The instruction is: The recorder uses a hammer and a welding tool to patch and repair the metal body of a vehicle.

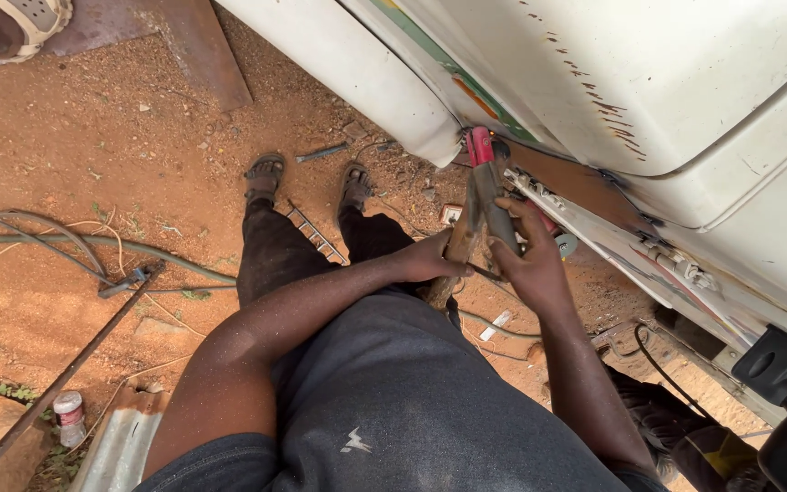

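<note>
I stand on red dirt beside a white vehicle body (685, 91), looking down at my legs and sandals. My right hand (528, 260) grips the handles of a worn tool with a red head (481, 150), whose tip touches the lower edge of the vehicle panel. My left hand (430, 260) reaches across my body and closes around a rusty brown handle (459, 244) just left of that tool. A rusted metal strip (594, 187) runs along the vehicle's lower edge next to the tool's head.
Cables and a hose (75, 244) trail over the dirt at left. A long metal bar (66, 364), a small bottle (69, 417) and a grey metal channel (120, 446) lie at bottom left. Another person's foot (20, 23) shows at top left. A black part (776, 364) hangs at right.
</note>
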